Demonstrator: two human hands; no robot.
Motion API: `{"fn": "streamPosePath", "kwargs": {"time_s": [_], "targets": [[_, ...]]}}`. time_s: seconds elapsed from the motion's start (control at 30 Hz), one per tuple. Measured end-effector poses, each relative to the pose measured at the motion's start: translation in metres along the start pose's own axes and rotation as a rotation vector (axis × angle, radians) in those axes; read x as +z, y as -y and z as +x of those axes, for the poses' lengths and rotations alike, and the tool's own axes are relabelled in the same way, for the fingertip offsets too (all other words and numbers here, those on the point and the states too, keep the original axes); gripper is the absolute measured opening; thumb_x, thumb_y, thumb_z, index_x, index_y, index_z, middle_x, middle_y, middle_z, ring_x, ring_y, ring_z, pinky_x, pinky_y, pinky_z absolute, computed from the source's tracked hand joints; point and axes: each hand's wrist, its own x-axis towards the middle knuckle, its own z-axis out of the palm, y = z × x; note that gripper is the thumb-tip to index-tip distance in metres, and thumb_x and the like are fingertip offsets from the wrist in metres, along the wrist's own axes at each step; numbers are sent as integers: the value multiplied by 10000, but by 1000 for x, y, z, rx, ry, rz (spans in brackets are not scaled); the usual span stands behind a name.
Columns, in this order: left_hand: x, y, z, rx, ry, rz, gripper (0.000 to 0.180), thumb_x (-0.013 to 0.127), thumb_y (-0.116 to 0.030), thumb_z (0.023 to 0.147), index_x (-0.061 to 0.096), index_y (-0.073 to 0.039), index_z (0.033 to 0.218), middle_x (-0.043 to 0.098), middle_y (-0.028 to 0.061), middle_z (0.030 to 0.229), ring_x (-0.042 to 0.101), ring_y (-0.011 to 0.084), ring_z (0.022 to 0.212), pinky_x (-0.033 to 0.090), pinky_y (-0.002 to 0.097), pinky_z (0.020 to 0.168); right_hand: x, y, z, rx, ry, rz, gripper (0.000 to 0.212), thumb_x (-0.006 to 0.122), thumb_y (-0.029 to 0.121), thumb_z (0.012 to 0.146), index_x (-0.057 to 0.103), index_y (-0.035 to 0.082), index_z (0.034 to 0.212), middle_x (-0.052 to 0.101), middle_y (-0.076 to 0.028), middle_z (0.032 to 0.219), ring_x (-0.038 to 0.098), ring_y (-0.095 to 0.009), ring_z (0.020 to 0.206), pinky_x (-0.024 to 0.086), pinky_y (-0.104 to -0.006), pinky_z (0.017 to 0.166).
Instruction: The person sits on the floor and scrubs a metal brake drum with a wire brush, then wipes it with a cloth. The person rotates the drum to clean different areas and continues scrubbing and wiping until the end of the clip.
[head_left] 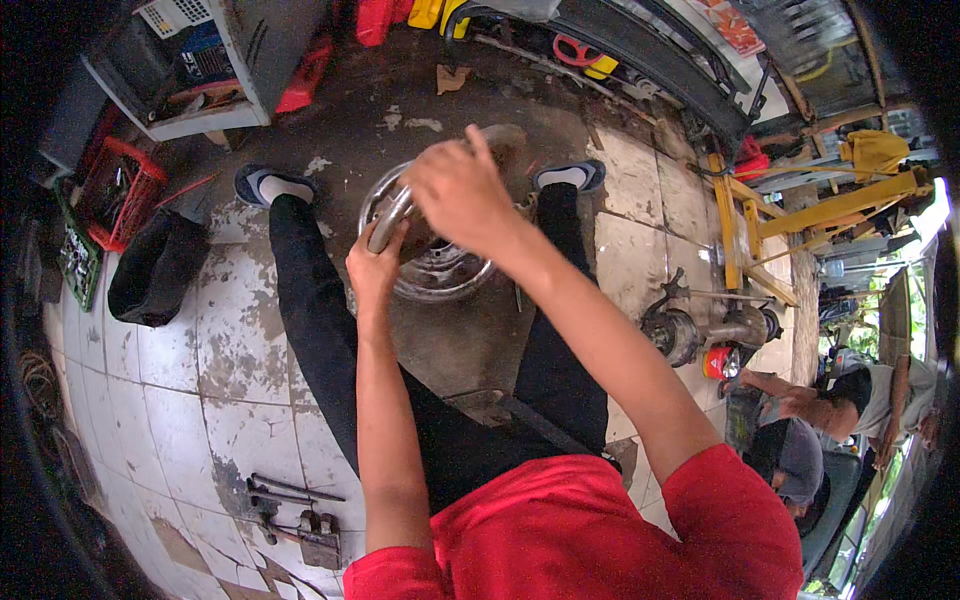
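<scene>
Grey metal is showing between the person's hands in the upper middle of the frame, where the left hand [373,265] is holding a smooth, bar-like metal piece [392,222] by its lower end. The left grip is wrapping round the piece, with thumb and fingers lying on either side of it. The right hand [458,192] is sitting just beside the upper end, its fingers bending and one digit pointing up; blur and the back of the hand are hiding its palm, so I cannot tell how far that grip is opening or whether it is holding anything. Behind both hands, a round metal wheel [440,282] is lying between the person's legs, partly covered by the arms. As for progress, the metal piece is already resting in the left hand and the wheel is lying within reach, so the handling seems to be under way; nothing visible is marking it as finished, and how much is remaining I cannot judge. Whether the piece is touching the wheel is also staying unclear. At the right of the frame, a shaft with a hub [672,335] is lying on the tiles near a red can [717,362], and a co-worker [790,460] is leaning in close by. Tools [318,540] are lying at the lower left.
</scene>
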Motion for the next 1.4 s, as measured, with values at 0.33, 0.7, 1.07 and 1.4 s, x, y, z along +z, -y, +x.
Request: {"fn": "streamPosePath", "kwargs": {"time_s": [0.33,0.7,1.07,1.4], "targets": [[7,-6,8,18,48,4,520,783,-423,798,705,-23,1120,724,209,937,717,310,907,524,364,805,9,-88,0,455,-249,217,275,470,200,980,712,73,947,678,-136,1037,586,-328,1038,388,-436,979],[7,37,22,151,58,96,401,756,-325,812,703,-5,1048,714,228,929,707,348,908,533,385,774,32,42,0,-72,-87,-19,193,568,178,840,706,48,874,668,-111,943,590,-278,1031,250,-533,1143],[15,44,17,444,-52,379,189,651,-219,829,693,-38,865,695,180,837,683,366,773,542,452,663,51,52,-6,-187,-52,-73,176,585,176,801,696,55,867,647,-72,901,583,-235,1019,250,-496,1150],[18,46,15,421,-1,266,206,649,-224,852,694,-23,864,696,193,848,692,366,810,542,443,686,46,56,-5,-166,-87,-19,166,581,179,854,697,68,895,660,-82,915,595,-242,1004,307,-481,1111]]}}
